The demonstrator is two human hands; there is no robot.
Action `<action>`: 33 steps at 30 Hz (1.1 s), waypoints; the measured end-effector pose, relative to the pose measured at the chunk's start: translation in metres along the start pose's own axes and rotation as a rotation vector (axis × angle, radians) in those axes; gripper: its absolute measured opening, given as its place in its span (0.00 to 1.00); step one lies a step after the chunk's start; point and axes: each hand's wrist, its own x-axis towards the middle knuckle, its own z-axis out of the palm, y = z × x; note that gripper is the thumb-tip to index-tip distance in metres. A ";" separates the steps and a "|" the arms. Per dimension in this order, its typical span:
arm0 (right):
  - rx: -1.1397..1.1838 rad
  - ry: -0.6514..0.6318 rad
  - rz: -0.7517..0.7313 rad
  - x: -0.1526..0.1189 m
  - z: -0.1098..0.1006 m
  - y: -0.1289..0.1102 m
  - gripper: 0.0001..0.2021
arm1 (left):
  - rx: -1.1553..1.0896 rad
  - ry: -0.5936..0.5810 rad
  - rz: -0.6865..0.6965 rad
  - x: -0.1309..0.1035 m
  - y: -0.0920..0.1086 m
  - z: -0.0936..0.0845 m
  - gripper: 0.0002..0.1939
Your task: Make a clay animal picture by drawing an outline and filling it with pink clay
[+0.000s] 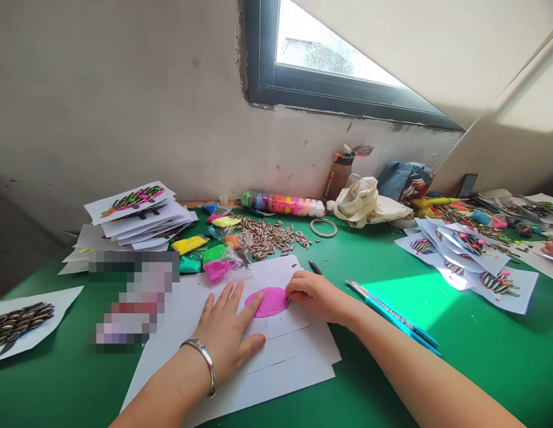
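The left hand point(226, 333) is being held open and flat, palm down, on a white paper sheet point(280, 351); its fingers are spread, with the index fingertip touching the left edge of a flattened pink clay disc point(267, 301). The right hand point(314, 295) is being curled loosely, with its fingertips being pressed against the right edge of the same disc; nothing is being gripped by it. The disc is lying on the paper sheet, between the two hands, in the middle of the green tabletop point(392, 368). Bags of coloured clay point(216, 261) and a pile of sunflower seeds point(270, 235) are lying just behind the paper. A blue utility knife point(392, 315) is resting beside the right forearm.
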 end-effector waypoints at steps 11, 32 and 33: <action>0.107 -0.004 0.003 -0.003 -0.003 0.009 0.08 | 0.049 -0.005 -0.008 0.001 0.000 0.001 0.33; 0.075 0.024 0.020 -0.002 -0.004 0.013 0.09 | 0.070 0.031 0.010 0.004 -0.003 0.007 0.33; 0.061 0.024 0.021 -0.002 -0.004 0.012 0.09 | 0.070 0.032 0.011 0.004 -0.004 0.008 0.33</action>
